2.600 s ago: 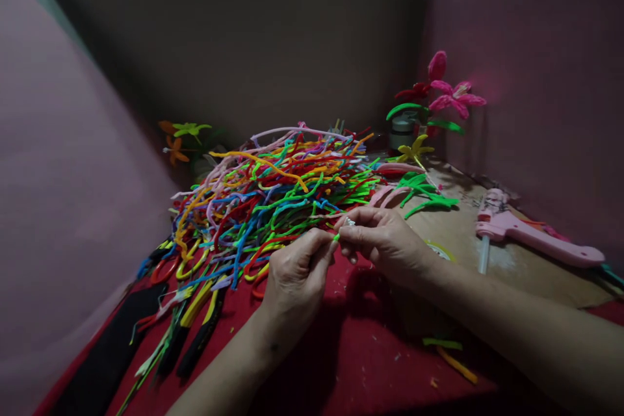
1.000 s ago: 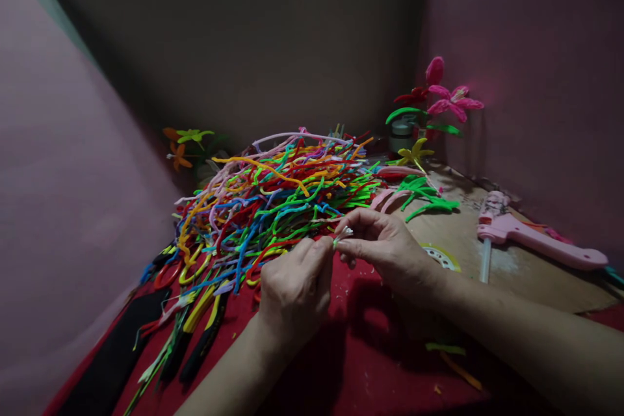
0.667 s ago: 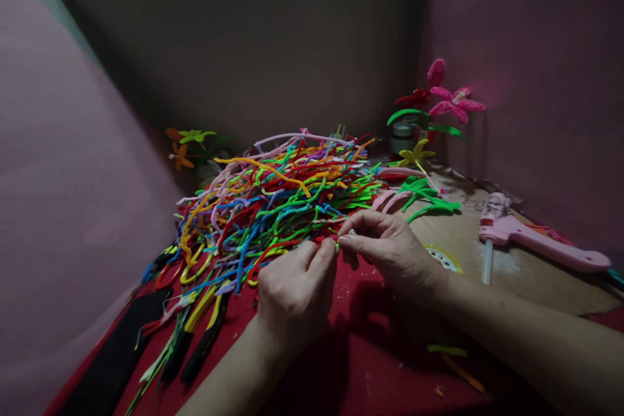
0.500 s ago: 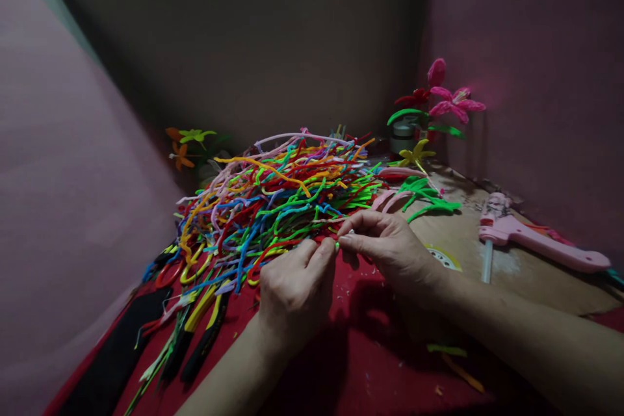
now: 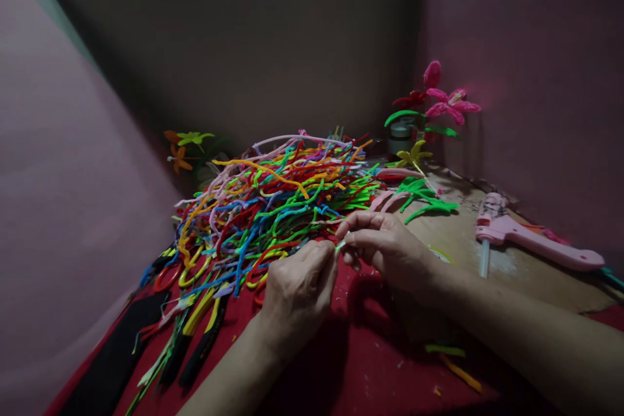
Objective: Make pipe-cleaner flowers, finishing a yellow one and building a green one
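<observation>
Pinching small, I keep both grips closed to the fingertips: left hand [image 5: 303,283] and right hand [image 5: 392,248] meet on a pale-and-green sliver [image 5: 340,245] above the middle of the red worktop [image 5: 385,361]. Step reads as close finger shaping; next move likely wants light, steady pressure. Fuzzy-stem heap [image 5: 283,198] toward far edge; glue gun [image 5: 541,245] on brown board [image 5: 536,292], right side. Dim room, pinkish wall [image 5: 526,78] at right.
</observation>
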The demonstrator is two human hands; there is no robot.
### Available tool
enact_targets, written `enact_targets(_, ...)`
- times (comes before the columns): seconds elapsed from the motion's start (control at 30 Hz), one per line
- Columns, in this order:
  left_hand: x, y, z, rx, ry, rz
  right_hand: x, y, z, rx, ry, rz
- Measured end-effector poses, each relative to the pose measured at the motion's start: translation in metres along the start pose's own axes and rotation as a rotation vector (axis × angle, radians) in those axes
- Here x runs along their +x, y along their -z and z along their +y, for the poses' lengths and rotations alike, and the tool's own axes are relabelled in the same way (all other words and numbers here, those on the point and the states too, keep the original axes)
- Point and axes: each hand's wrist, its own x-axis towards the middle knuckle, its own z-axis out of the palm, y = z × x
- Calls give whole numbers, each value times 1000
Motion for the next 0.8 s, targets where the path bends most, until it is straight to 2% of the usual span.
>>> enact_targets(0.13, -1, -1, -1, 31, -12, 10, 1, 0, 0, 37, 2, 10)
enact_targets(0.2, 0, 0, 1, 4, 46, 1, 2, -1, -1, 30, -6, 17)
enact_targets(0.3, 8, 3, 4, -219, 316, -54, 4, 0, -6, 22, -40, 29)
enact_targets(0.4, 18, 4, 4, -668, 699, -124, 5, 5, -18, -7, -47, 102)
enact_targets(0.47, 22, 3, 1, -976, 871, -146, 4, 10, -29, -92, -6, 178)
enact_targets(0.53, 23, 1, -4, -1188, 952, -156, -3, 17, -40, -223, 48, 220)
enact_targets(0.6, 23, -2, -7, -1300, 979, -157, -13, 26, -49, -411, 87, 233)
enact_targets(0.73, 23, -4, -8, -1373, 1000, -138, -41, 48, -52, -965, 188, 264)
enact_targets(0.8, 24, -3, -6, -1378, 1007, -135, -54, 57, -47, -1233, 179, 292)
